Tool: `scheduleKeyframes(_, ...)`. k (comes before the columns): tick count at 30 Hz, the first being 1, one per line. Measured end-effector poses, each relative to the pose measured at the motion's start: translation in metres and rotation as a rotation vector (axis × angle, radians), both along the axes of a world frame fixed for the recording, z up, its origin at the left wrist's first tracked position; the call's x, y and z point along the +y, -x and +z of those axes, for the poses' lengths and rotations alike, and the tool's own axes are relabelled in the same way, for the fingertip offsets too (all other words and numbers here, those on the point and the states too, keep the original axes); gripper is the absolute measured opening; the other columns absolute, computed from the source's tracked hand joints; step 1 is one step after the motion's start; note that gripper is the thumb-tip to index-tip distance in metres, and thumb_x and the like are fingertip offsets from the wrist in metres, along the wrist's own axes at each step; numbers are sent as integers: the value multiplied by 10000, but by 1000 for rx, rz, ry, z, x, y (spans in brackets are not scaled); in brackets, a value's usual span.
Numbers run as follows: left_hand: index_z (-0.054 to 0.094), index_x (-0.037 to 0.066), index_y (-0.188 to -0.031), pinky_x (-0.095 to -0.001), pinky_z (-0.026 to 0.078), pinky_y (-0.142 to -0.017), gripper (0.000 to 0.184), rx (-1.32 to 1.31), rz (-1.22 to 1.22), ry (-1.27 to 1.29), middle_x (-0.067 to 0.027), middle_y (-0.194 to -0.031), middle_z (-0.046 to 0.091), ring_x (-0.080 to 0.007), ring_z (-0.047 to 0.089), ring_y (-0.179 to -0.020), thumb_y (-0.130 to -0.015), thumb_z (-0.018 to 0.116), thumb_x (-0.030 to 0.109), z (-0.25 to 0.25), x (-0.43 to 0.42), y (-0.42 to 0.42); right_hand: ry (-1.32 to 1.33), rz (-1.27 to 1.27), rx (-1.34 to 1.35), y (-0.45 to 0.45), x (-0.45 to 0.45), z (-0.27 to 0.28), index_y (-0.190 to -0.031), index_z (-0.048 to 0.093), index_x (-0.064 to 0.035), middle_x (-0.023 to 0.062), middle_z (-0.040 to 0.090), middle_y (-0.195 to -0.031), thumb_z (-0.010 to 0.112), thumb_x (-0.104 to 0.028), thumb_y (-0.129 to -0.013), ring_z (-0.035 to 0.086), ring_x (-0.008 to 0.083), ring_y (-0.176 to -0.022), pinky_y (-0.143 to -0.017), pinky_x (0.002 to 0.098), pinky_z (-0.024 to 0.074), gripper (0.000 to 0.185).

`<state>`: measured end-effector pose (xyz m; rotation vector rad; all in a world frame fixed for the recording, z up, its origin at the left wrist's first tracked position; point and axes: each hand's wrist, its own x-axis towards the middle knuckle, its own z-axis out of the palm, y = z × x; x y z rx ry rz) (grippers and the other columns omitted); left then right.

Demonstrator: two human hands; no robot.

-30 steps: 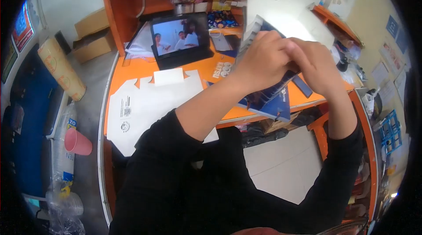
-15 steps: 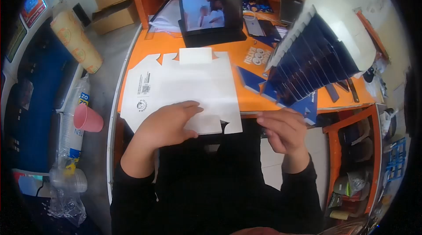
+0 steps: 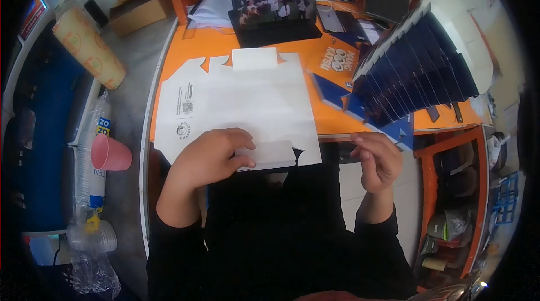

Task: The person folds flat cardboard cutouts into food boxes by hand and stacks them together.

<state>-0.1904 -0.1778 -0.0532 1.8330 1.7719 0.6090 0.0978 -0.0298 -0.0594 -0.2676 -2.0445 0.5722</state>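
A flat white cardboard box blank lies on the orange desk, with notched edges and small printing on its left part. Its far middle flap is folded inward. At the near edge, another flap stands partly raised. My left hand grips this near flap at its left end, the thumb on the near side and the fingers over the top. Off the blank's near right corner, my right hand hovers with loosely curled fingers and nothing seen in them. A stack of nested dark blue box pieces leans at the right.
A tablet on a stand plays a video at the back. Blue cut pieces and an orange printed sheet lie beside the stack. Left of the desk are a pink cup and a patterned roll.
The near flap of the box blank has tilted up under my left hand. My right hand has shifted slightly right. The tablet's picture has changed, and the view has shifted a little.
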Motion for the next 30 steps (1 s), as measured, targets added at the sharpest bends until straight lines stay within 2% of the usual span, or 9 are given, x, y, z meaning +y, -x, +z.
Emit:
scheduleKeyframes(3,692,4,-906,-380,501,-757,144,-48,12,7,-163,-902,690,-328,650,-811,-873,638,134,3,0,-2,47,13,29,0,-2,-7,-990,688,6,154,700,-949,571,-1,-868,669,165,-672,-587,227,523,169)
scheduleKeyframes(6,692,7,-891,-378,497,-718,170,3,87,32,-170,-832,680,-324,640,-745,-909,595,145,7,4,-3,66,33,47,3,-5,-10,-998,684,11,160,697,-963,566,6,-871,664,161,-665,-583,226,523,173)
scheduleKeyframes(9,692,1,-884,-365,499,-723,192,-30,-1,45,-157,-837,685,-312,640,-753,-920,580,153,8,9,3,90,58,44,7,-10,-11,-1003,684,12,166,695,-966,566,19,-866,662,159,-663,-590,230,526,181)
scheduleKeyframes(12,675,-13,-971,-337,497,-723,172,-126,-96,118,-155,-885,664,-269,640,-770,-894,583,111,10,17,12,102,71,20,7,-13,-13,-1006,683,12,171,693,-972,568,32,-860,660,158,-670,-597,227,527,188)
scheduleKeyframes(15,649,-24,-1015,-346,487,-768,204,-37,-226,50,-154,-942,639,-279,625,-836,-890,562,112,3,22,11,128,81,26,5,-15,-16,-1009,682,13,173,691,-981,569,41,-859,661,160,-693,-603,225,530,190)
scheduleKeyframes(21,605,-20,-961,-351,482,-765,189,44,-217,128,-149,-941,611,-276,608,-852,-882,580,149,6,35,11,200,83,60,-4,-13,-24,-1016,676,25,182,681,-1004,554,42,-877,671,183,-780,-608,242,553,185)
scheduleKeyframes(24,639,-11,-938,-331,483,-833,242,29,-168,315,-154,-952,638,-261,618,-926,-887,606,223,24,40,4,214,80,68,-8,-10,-24,-1018,674,30,188,678,-1007,549,40,-883,673,189,-796,-604,246,559,183)
scheduleKeyframes(27,615,0,-928,-321,491,-758,253,-25,-174,301,-137,-966,641,-225,621,-849,-876,655,245,26,45,11,241,69,95,-10,-9,-25,-1020,673,31,187,679,-997,554,31,-885,674,191,-787,-603,244,554,180)
scheduleKeyframes(30,563,18,-948,-254,465,-684,195,-262,-69,225,-42,-857,593,-102,550,-784,-876,686,151,9,40,27,287,57,90,-11,-10,-30,-1049,665,25,193,670,-1028,579,8,-874,675,212,-816,-657,259,546,195)
